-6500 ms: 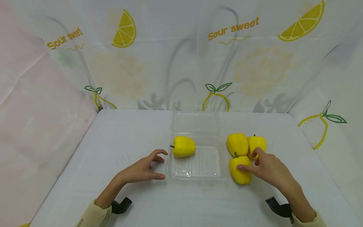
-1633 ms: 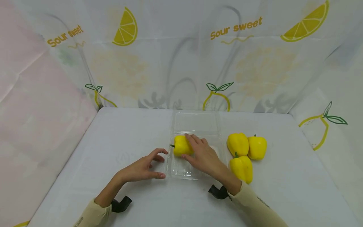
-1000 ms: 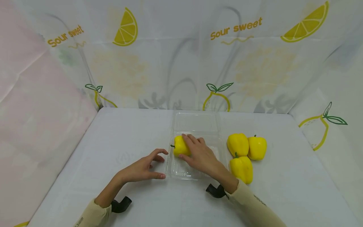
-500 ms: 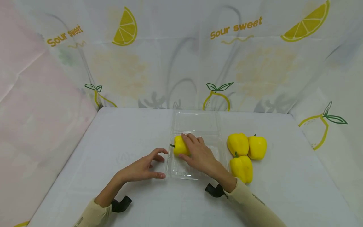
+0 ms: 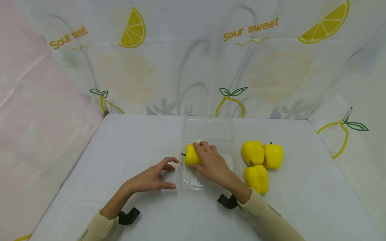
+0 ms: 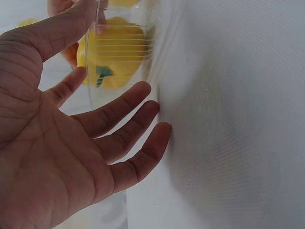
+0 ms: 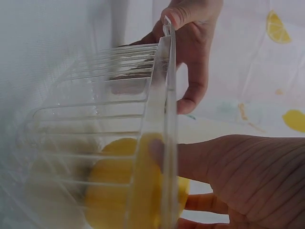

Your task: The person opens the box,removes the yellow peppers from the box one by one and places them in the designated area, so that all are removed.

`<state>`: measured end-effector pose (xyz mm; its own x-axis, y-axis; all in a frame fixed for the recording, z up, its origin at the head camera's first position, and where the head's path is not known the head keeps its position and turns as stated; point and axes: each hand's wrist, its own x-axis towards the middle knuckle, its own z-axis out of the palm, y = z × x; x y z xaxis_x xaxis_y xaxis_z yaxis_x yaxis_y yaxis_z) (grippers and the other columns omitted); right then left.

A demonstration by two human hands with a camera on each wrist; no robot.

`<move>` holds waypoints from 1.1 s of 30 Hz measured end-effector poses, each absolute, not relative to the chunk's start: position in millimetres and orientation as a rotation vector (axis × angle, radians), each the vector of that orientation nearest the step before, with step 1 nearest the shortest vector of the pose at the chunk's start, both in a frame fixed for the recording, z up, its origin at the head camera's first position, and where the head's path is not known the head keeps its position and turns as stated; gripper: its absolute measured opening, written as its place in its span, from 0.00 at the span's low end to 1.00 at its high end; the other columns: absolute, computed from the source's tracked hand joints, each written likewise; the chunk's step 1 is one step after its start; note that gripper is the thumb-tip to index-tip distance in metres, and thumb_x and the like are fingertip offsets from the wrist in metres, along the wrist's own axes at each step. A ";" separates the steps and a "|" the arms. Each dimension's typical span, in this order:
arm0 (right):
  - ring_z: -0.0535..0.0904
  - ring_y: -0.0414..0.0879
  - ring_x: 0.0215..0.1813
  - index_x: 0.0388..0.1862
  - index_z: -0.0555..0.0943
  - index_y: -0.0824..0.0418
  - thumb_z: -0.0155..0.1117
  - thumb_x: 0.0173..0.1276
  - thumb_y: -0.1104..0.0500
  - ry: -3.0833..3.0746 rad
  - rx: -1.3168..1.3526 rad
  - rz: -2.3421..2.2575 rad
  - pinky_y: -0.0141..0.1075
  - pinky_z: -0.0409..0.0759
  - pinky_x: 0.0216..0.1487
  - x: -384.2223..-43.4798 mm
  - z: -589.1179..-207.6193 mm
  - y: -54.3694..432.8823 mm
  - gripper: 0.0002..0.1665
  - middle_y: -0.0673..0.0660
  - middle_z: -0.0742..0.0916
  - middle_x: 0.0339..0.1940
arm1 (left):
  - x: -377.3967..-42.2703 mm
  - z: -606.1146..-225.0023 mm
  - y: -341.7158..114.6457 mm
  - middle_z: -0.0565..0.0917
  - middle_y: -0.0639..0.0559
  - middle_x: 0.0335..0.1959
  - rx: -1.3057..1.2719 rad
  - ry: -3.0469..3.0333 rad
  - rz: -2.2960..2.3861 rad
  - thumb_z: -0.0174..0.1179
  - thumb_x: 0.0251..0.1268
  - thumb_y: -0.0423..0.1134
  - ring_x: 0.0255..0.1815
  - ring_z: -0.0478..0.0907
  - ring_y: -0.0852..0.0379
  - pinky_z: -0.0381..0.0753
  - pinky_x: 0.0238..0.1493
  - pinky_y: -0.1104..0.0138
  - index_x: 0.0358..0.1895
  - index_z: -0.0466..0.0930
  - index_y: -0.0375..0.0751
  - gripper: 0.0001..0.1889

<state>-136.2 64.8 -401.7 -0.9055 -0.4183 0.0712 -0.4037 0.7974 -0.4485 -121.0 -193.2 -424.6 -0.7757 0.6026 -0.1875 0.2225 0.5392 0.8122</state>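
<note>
My right hand reaches into the clear plastic container and grips a yellow bell pepper, fingers over its top and far side, thumb at its near side. The pepper lies on its side at the container's left, green stem pointing left. In the right wrist view, the thumb and the pepper show partly through the ribbed clear wall. My left hand stays beside the container's left edge, fingers spread and loosely bent. The left wrist view shows its palm with nothing held.
Three more yellow bell peppers sit together right of the container: one at the back left, one at the back right, one in front. The container's lid lies folded open toward the back wall.
My right hand has moved left from the group of three peppers to the pepper in the container and grips it. That pepper has barely shifted. My left hand stays in place.
</note>
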 end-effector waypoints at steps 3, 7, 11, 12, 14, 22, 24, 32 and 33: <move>0.69 0.55 0.54 0.71 0.67 0.56 0.73 0.62 0.49 2.956 -0.681 -0.726 0.46 0.80 0.44 -136.4 -401.5 65.0 0.41 0.56 0.73 0.63 | -121.2 -424.4 -193.1 0.77 0.48 0.58 0.675 2.330 1.139 0.71 0.59 0.50 0.62 0.72 0.48 0.71 0.58 0.47 0.69 0.57 0.59 0.38; 0.70 0.55 0.53 0.70 0.67 0.57 0.74 0.62 0.50 2.958 -0.680 -0.730 0.46 0.79 0.46 -136.4 -400.8 65.3 0.41 0.57 0.74 0.64 | -121.2 -424.2 -192.8 0.77 0.48 0.58 0.673 2.331 1.142 0.71 0.59 0.49 0.62 0.72 0.48 0.71 0.58 0.46 0.69 0.57 0.59 0.39; 0.71 0.54 0.53 0.69 0.68 0.56 0.75 0.61 0.50 2.957 -0.656 -0.733 0.46 0.78 0.48 -136.4 -400.0 65.6 0.41 0.56 0.75 0.64 | -121.1 -424.0 -192.3 0.77 0.48 0.58 0.668 2.333 1.141 0.71 0.59 0.49 0.62 0.72 0.48 0.71 0.58 0.46 0.69 0.57 0.58 0.39; 0.71 0.54 0.53 0.68 0.68 0.56 0.75 0.60 0.50 2.961 -0.652 -0.737 0.45 0.78 0.48 -136.3 -399.9 65.7 0.41 0.56 0.75 0.63 | -121.0 -423.9 -192.1 0.77 0.48 0.58 0.666 2.334 1.140 0.71 0.59 0.49 0.62 0.72 0.48 0.71 0.58 0.46 0.69 0.57 0.58 0.39; 0.72 0.53 0.52 0.67 0.69 0.56 0.76 0.59 0.50 2.964 -0.644 -0.749 0.45 0.78 0.48 -136.0 -399.8 66.0 0.40 0.56 0.75 0.62 | -120.8 -423.6 -191.9 0.77 0.48 0.59 0.663 2.331 1.142 0.71 0.59 0.49 0.62 0.72 0.48 0.71 0.59 0.46 0.69 0.57 0.58 0.39; 0.73 0.52 0.53 0.66 0.69 0.56 0.77 0.58 0.49 2.945 -0.613 -0.798 0.46 0.78 0.51 -135.0 -398.1 67.5 0.40 0.57 0.76 0.60 | -119.5 -422.9 -192.2 0.76 0.47 0.59 0.657 2.325 1.143 0.71 0.59 0.51 0.62 0.72 0.47 0.71 0.58 0.46 0.69 0.57 0.57 0.39; 0.74 0.51 0.52 0.66 0.69 0.56 0.77 0.58 0.48 2.936 -0.603 -0.804 0.46 0.77 0.53 -134.6 -396.8 68.2 0.41 0.57 0.76 0.60 | -119.3 -423.1 -192.3 0.76 0.47 0.59 0.657 2.325 1.145 0.71 0.59 0.51 0.62 0.72 0.47 0.71 0.58 0.46 0.69 0.57 0.57 0.39; 0.75 0.50 0.49 0.64 0.71 0.55 0.78 0.56 0.47 2.952 -0.604 -0.793 0.46 0.79 0.48 -132.0 -390.5 72.7 0.40 0.56 0.77 0.57 | -119.4 -424.2 -192.5 0.77 0.48 0.58 0.658 2.330 1.150 0.71 0.59 0.52 0.62 0.72 0.48 0.70 0.58 0.46 0.67 0.57 0.62 0.38; 0.75 0.50 0.49 0.63 0.71 0.55 0.78 0.56 0.46 2.954 -0.605 -0.786 0.45 0.79 0.47 -131.4 -389.8 73.2 0.40 0.56 0.77 0.57 | -119.5 -424.3 -192.6 0.77 0.48 0.58 0.661 2.331 1.149 0.71 0.59 0.52 0.62 0.72 0.48 0.70 0.58 0.46 0.67 0.57 0.61 0.38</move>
